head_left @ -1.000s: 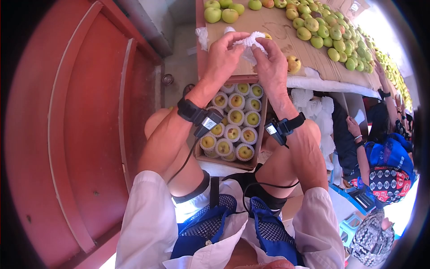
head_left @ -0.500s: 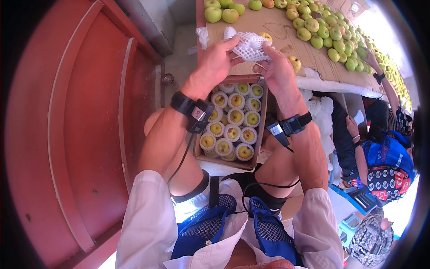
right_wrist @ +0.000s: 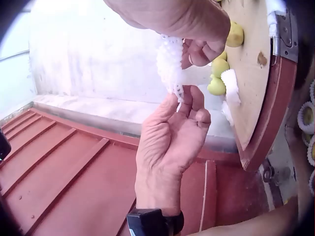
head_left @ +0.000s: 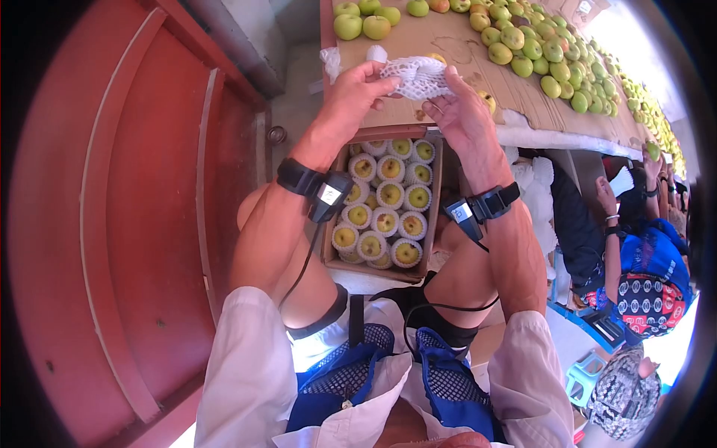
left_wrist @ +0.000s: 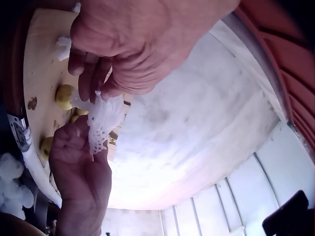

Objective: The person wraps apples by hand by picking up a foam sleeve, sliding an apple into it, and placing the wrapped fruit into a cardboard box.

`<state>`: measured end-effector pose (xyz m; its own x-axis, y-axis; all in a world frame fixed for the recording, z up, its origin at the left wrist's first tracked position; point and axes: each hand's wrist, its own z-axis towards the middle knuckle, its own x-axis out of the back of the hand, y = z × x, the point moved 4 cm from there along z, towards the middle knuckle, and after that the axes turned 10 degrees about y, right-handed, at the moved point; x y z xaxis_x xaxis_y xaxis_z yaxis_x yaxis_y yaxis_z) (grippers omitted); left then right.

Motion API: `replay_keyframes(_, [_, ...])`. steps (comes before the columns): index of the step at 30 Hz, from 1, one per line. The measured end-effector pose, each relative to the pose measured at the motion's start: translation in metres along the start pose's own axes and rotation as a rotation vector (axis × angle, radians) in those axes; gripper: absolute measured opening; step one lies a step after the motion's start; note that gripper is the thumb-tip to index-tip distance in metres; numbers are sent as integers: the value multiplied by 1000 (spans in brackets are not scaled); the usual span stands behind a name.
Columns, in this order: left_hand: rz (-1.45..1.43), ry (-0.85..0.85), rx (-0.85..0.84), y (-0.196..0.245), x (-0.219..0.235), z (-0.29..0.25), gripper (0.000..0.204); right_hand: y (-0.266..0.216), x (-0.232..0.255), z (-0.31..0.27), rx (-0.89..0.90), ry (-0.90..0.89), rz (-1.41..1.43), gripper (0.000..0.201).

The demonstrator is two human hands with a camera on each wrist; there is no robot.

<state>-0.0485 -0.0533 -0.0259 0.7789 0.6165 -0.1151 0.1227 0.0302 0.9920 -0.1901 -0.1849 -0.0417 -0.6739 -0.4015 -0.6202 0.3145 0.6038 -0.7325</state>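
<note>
My left hand's (head_left: 349, 101) and right hand's (head_left: 469, 119) fingers pinch opposite ends of a white foam-net sleeve (head_left: 420, 78) — held over the brown cardboard-topped table (head_left: 458, 54) — near an open cardboard box (head_left: 435, 190) of yellow-green apples (head_left: 390, 168) in white foam nets.

White labels (head_left: 329, 194) on the black wrist units (head_left: 320, 213) are showing dark characters, too small to confirm; white emblems on the red-and-black patterned fabric (head_left: 645, 305) are likewise proving unreadable.
</note>
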Motion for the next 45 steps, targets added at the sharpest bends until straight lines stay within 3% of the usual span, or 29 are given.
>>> replay_keyframes(3, [-274, 8, 119, -8, 1, 0, 21, 1, 2, 2, -6, 8, 20, 24])
replay_keyframes(9, [-504, 21, 208, -20, 5, 11, 19, 0, 1, 0, -2, -11, 29, 23])
replay_keyframes(12, [-603, -88, 216, -19, 5, 12, 22, 0, 1, 3, -6, -65, 11, 24])
replay_keyframes(18, [-614, -75, 211, -20, 1, 9, 35, 3, -2, 0, -19, -95, -18, 27])
replay_keyframes(24, [-732, -149, 90, -3, -15, 1, 43, 5, -7, -6, -19, -82, 2, 30])
replay_keyframes(30, [-729, -134, 97, -6, -14, 2, 43, 5, -8, -3, -14, -131, 17, 30])
replay_keyframes(37, [-408, 11, 76, -17, -5, 8, 35, 5, -7, -2, -4, -166, -35, 32])
replay_keyframes(43, [-409, 31, 46, -17, -5, 7, 32, 3, -14, -16, 47, 38, -158, 29])
replay_keyframes(45, [-409, 15, 31, -15, -6, 5, 32, 6, -11, -12, 69, 11, -162, 30])
